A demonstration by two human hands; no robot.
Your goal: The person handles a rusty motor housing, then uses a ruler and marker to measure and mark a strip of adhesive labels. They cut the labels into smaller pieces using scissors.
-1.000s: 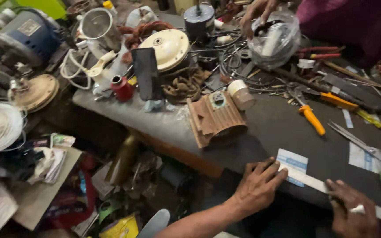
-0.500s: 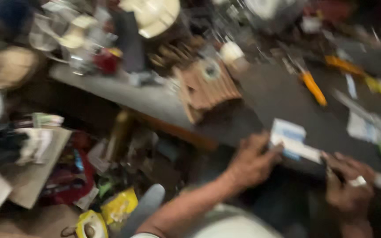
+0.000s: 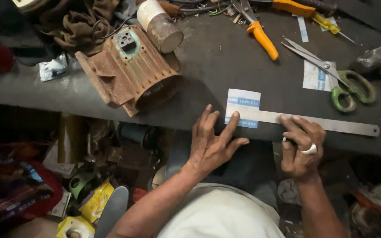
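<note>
- The left hand [image 3: 212, 143] lay flat with fingers spread, its fingertips [image 3: 234, 120] pressed on the near end of the steel ruler [image 3: 314, 122] where that crossed the white-and-blue paper slip [image 3: 242, 107]; that spread looked meant to pin both so neither could slide.
- The right hand [image 3: 303, 147], a pale ring on one finger, was curled, its fingertips touching the ruler's near edge further along; whether it pinched anything small I could not tell.
- The ruler lay lengthwise along the front of the dark workbench [image 3: 225, 61], over the slip, near the bench's edge and close to the body.
- Just beyond, green-handled scissors [image 3: 340, 81] rested partly on a second slip [image 3: 316, 76], blades closed as far as I could see.
- Farther back lay orange-handled pliers [image 3: 261, 37] and a yellow screwdriver [image 3: 329, 23].
- To the left, a rusty finned motor housing [image 3: 128, 68] lay on its side, open and seemingly empty; a rusty can [image 3: 159, 24] leaned beside it, contents hidden.
- Below the bench, boxes and packets [image 3: 84, 202] sat jumbled.
</note>
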